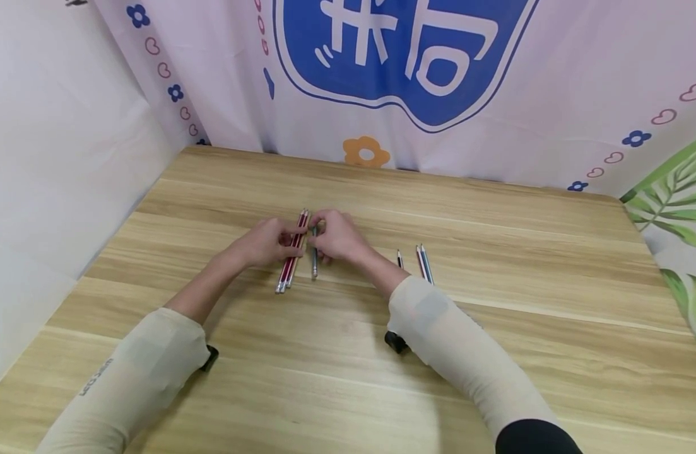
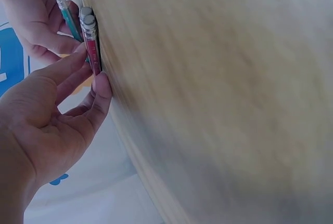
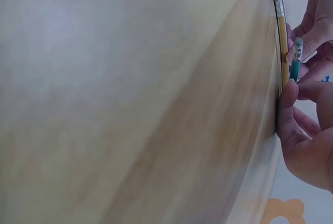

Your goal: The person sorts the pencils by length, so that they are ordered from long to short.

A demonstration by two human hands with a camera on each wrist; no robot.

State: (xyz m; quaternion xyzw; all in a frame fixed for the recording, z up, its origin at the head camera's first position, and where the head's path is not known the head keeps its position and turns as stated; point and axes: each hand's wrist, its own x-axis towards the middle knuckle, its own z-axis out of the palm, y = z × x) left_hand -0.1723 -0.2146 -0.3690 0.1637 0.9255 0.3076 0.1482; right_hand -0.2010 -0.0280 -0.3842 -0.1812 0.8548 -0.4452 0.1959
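Red pencils [image 1: 288,261] lie side by side in a small bundle on the wooden table, eraser ends toward me. My left hand [image 1: 265,243] grips this bundle between thumb and fingers. A yellow pencil [image 3: 283,42] shows along the bundle's side in the right wrist view. Just right of it, my right hand [image 1: 339,236] pinches a green pencil [image 1: 315,261], which lies nearly parallel to the bundle with a narrow gap between them. Its eraser end [image 3: 297,44] sticks out from the fingers. The right hand's fingers hide its far part.
Right of my right hand lie a dark pencil [image 1: 400,257] and a pair of pencils [image 1: 424,263], partly hidden by the right forearm. Behind the table [image 1: 336,353] hangs a printed curtain [image 1: 228,94]. A white wall sheet [image 1: 58,157] borders the left side.
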